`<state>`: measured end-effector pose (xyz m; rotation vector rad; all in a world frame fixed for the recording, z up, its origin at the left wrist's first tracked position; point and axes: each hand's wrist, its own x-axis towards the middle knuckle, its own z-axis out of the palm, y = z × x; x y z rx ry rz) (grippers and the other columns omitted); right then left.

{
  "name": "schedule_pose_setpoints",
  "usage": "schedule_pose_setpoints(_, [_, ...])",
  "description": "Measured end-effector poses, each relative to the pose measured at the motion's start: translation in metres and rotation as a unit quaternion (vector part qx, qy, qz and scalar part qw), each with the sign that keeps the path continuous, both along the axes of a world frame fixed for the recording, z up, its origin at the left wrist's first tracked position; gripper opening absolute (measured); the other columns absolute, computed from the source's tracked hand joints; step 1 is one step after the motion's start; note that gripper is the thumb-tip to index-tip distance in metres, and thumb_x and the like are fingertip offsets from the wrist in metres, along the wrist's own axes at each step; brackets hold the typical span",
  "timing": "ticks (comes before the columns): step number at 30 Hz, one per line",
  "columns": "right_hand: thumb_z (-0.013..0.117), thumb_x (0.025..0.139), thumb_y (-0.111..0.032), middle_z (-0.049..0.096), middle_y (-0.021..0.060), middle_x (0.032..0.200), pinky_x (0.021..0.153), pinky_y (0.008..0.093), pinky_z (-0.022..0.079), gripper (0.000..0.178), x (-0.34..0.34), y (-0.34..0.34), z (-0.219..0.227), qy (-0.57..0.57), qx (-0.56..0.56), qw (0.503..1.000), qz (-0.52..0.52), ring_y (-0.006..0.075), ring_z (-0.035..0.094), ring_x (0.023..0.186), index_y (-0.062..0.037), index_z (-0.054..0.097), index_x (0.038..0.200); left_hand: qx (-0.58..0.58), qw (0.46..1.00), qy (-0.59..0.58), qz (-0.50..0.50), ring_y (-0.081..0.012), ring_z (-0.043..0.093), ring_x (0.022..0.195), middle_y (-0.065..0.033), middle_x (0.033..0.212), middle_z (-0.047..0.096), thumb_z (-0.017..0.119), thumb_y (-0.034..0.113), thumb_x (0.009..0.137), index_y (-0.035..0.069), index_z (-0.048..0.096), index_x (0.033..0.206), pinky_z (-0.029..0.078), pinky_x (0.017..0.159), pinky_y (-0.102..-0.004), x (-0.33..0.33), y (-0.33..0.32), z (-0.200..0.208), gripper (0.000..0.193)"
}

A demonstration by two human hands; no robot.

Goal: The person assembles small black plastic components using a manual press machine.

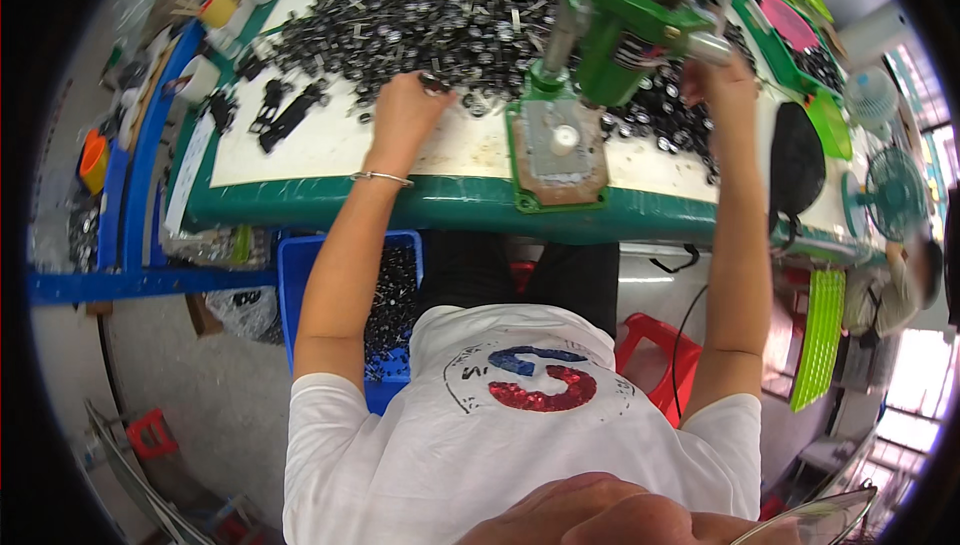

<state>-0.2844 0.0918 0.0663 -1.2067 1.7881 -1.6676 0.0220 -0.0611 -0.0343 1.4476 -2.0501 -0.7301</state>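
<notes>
A green hand press (625, 50) stands at the table's front edge, with a small white round post (565, 139) on its base plate (540, 157). My left hand (405, 117), left of the press, is closed with its fingers pinched on a small dark round part (433, 83). At the right of the press my right hand (728, 85) is raised and somewhat blurred. Its fingers curl at the grey lever handle (708, 48). A large heap of small black and silver parts (430, 20) spreads behind the left hand and the press.
A blue bin (300, 275) with small black parts stands below the table, left of my legs. Black strips (292, 115) lie at the table's left. On the right are a black round pad (797, 157), a green tray (772, 55) and fans (893, 193). A red stool (645, 350) stands below.
</notes>
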Motion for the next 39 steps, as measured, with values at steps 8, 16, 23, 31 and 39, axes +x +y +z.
schedule_pose_setpoints(8, [0.065, 0.084, -0.016, 0.059, 0.006, 0.093, 0.068, 0.0333, 0.048, 0.019, 0.035, 0.037, -0.101, 0.348, 0.126, 0.926, 0.067, 0.0215, 0.06, 0.076, -0.0069, 0.063, 0.099, -0.123, 0.978, -0.168, -0.006, -0.0365, 0.065, 0.078, -0.0175, 0.079, 0.068, 0.071, 0.019, 0.074, 0.002, 0.066, 0.089, 0.052, 0.07, -0.0444, -0.017, -0.008, -0.006, 0.022])
schedule_pose_setpoints(16, [0.067, 0.081, -0.016, 0.059, 0.0051, 0.094, 0.067, 0.0361, 0.048, 0.02, 0.043, 0.035, -0.1, 0.35, 0.111, 0.929, 0.05, 0.0241, 0.059, 0.072, -0.008, 0.062, 0.099, 0.135, 0.946, 0.293, 0.003, -0.0069, 0.058, 0.064, -0.0033, 0.08, 0.067, 0.074, 0.007, 0.077, 0.001, 0.068, 0.099, 0.042, 0.051, -0.0201, 0.004, 0.017, 0.004, 0.024])
schedule_pose_setpoints(23, [0.066, 0.083, -0.01, 0.063, 0.0046, 0.087, 0.068, 0.0298, 0.048, 0.016, 0.04, 0.031, -0.118, 0.255, 0.054, 0.964, 0.047, 0.0174, 0.059, 0.072, -0.0052, 0.063, 0.098, 0.251, 0.872, 0.418, -0.034, -0.0073, 0.06, 0.067, -0.0062, 0.083, 0.068, 0.073, 0.005, 0.077, 0.0, 0.068, 0.096, 0.032, 0.045, -0.0187, 0.0, 0.027, 0.009, 0.02])
schedule_pose_setpoints(31, [0.065, 0.084, -0.006, 0.066, 0.0053, 0.095, 0.077, 0.0253, 0.05, 0.019, 0.077, 0.023, -0.07, -0.078, 0.043, 0.983, 0.159, 0.0135, 0.062, 0.083, 0.0006, 0.065, 0.102, 0.297, 0.832, 0.458, -0.102, -0.0069, 0.059, 0.066, -0.0068, 0.086, 0.07, 0.074, 0.007, 0.078, 0.002, 0.066, 0.09, 0.032, 0.044, -0.0186, -0.021, 0.055, 0.023, 0.016])
schedule_pose_setpoints(39, [0.07, 0.078, -0.005, 0.063, 0.0099, 0.092, 0.077, 0.0342, 0.049, 0.018, 0.093, 0.028, -0.077, 0.284, -0.089, 0.944, 0.139, 0.026, 0.062, 0.091, -0.0022, 0.064, 0.095, 0.28, 0.852, 0.431, -0.096, -0.0062, 0.055, 0.056, -0.0019, 0.071, 0.064, 0.08, 0.011, 0.073, 0.002, 0.065, 0.085, 0.031, 0.044, -0.019, -0.03, 0.068, 0.032, 0.021])
